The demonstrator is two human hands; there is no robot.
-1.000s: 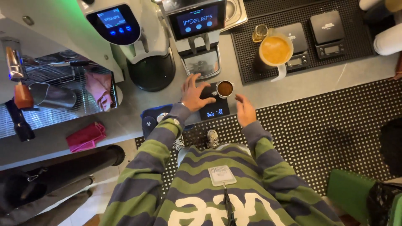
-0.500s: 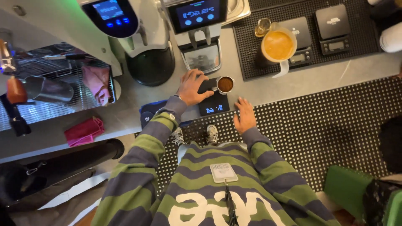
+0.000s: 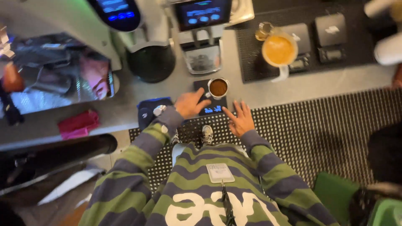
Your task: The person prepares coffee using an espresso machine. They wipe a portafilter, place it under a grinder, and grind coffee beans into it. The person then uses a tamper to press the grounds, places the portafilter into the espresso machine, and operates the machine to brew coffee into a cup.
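Coffee cup [image 3: 218, 87], a small metal one filled with brown grounds, is sitting upright on the far end of the black scale [image 3: 209, 100], which is lying on the grey counter [image 3: 293, 86] directly below the grinder spout [image 3: 202, 58]. We are resting our left hand [image 3: 190, 103] on the near left part of that scale, fingers spread loosely and reaching toward the cup; the fingertips are just beside its near left wall, and from this height we cannot quite tell whether they are touching it. So the cup is lying ahead and slightly to the right of the left hand, which is the nearer of the two. Our right hand [image 3: 239, 120] is hovering open, fingers fanned apart and holding nothing, at the counter edge just to the right of the scale's lit display, with the cup ahead and to its left. The scale's long side is running away from us, toward the grinder. Further out, a blue cloth [image 3: 147, 109] is lying left of the scale, a pink cloth [image 3: 78, 124] further left, and a white pitcher [image 3: 279, 51] of orange liquid is standing on the black mat [image 3: 259, 69] well to the right.
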